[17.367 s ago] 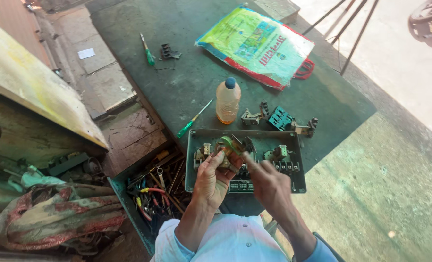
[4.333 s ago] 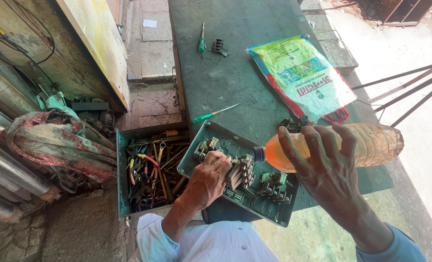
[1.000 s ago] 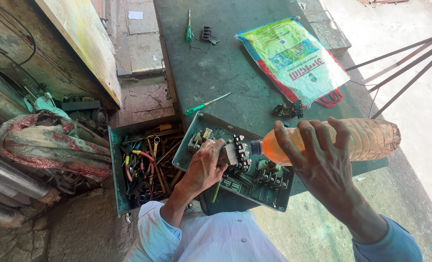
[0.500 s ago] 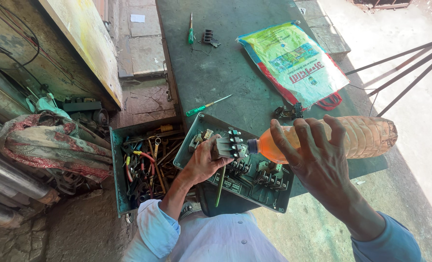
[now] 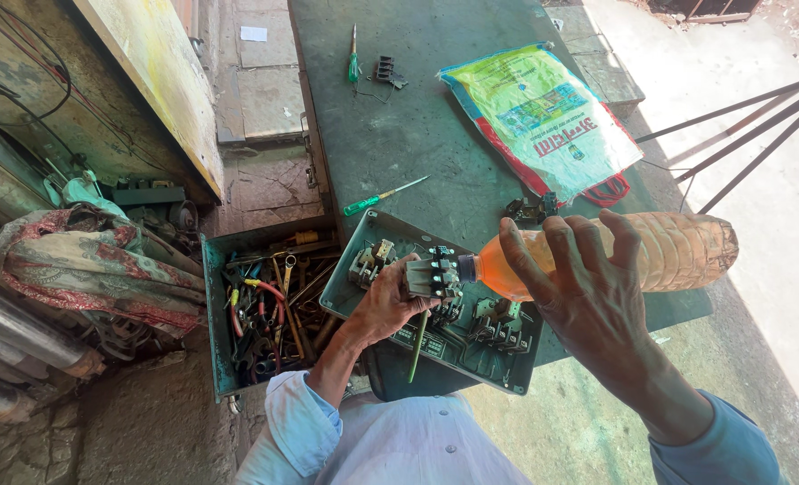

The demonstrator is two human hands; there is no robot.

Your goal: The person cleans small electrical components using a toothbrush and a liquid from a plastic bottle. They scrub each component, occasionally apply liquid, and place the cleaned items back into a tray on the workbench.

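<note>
Left hand clasping a grey terminal block over the green metal box; right hand wrapped round a tipped bottle, its mouth at the block.

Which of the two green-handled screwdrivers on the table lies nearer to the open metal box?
The green screwdriver just beyond the metal box; the other screwdriver lies at the table's far end.

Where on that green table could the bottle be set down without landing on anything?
Bare tabletop lies between the far screwdriver, the near screwdriver and the printed bag. The open metal box and the tool drawer are crowded.
</note>
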